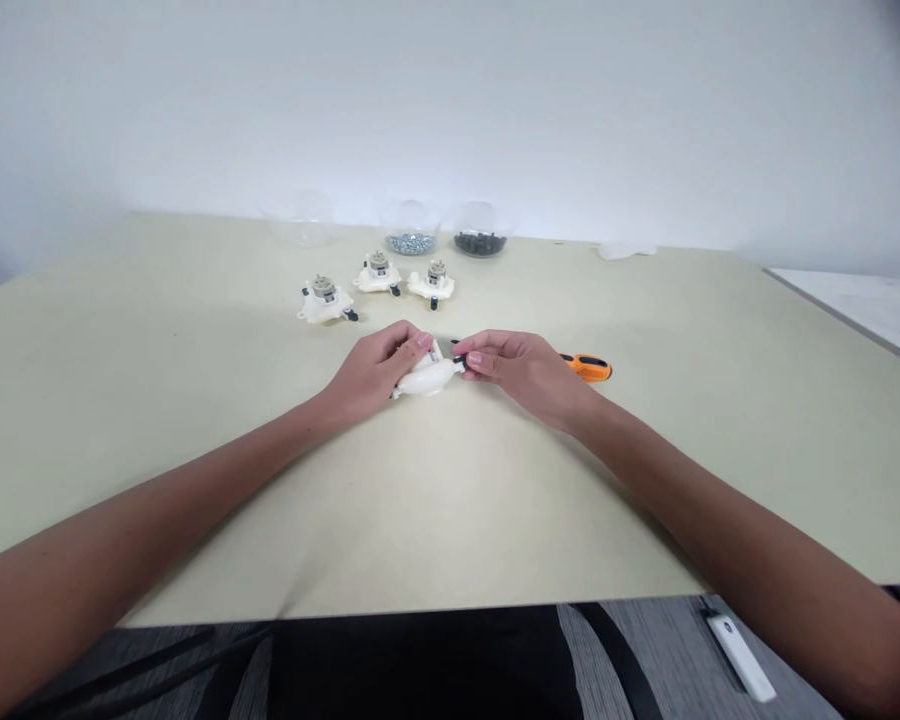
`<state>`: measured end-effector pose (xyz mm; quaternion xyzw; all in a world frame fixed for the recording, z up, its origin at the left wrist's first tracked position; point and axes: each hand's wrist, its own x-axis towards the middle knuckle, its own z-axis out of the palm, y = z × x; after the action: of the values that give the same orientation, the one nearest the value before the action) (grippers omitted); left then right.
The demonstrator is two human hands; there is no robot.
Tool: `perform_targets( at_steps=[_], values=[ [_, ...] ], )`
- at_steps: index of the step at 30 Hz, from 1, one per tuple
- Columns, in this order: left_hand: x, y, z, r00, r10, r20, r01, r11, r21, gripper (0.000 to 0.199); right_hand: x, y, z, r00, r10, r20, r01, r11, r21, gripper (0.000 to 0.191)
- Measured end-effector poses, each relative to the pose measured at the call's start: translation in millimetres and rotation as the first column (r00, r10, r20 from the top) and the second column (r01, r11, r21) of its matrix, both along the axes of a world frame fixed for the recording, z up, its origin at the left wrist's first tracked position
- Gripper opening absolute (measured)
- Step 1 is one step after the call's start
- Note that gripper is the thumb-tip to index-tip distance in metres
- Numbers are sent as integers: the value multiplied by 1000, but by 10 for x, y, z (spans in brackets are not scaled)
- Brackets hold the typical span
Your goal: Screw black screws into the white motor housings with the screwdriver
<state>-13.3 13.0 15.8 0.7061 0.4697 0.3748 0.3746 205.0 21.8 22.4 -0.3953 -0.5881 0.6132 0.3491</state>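
Observation:
My left hand (385, 365) is closed on a white plastic housing (427, 378), held just above or on the table in front of me. At the housing's right end, my right hand (511, 368) pinches a small black plastic part (460, 361) against it. Whether that part is fixed to the housing I cannot tell. An orange and black screwdriver (591, 368) lies on the table behind my right hand, its middle hidden by the hand. Beyond my hands stand three similar white assemblies with round motors: a left one (327, 300), a middle one (378, 273) and a right one (433, 284).
Along the wall stand a clear bowl (310, 233), a bowl with silvery screws (411, 243) and a bowl with small black parts (480, 243). A white flat item (626, 251) lies to their right. The table's front edge (420, 610) is close to me.

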Motion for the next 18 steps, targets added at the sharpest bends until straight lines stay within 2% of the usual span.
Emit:
perform_targets(
  at_steps=[2,4,7,9,12,18],
  values=[
    [-4,-4,0,1000,-8,-8,8,1000,6,40,15,1,17,999,44,29,-44,999,-5,24],
    [-4,-6,1,1000,-7,3,7,1000,13,40,10,-11,39,999,36,17,-36,999,-7,24],
    [15,-30,12,998,4,58,-6,999,32,41,-35,-52,65,993,44,-114,-49,998,-44,29],
    [39,-67,26,995,-7,99,4,1000,28,42,-73,-87,69,962,147,-232,-170,982,-80,36],
    [70,-125,46,992,-20,127,17,1000,25,42,-113,-133,57,893,289,-346,-347,931,-118,44],
    [74,-144,47,996,-15,90,9,998,68,41,-133,-162,57,892,251,-375,-329,931,-160,42]
  ],
)
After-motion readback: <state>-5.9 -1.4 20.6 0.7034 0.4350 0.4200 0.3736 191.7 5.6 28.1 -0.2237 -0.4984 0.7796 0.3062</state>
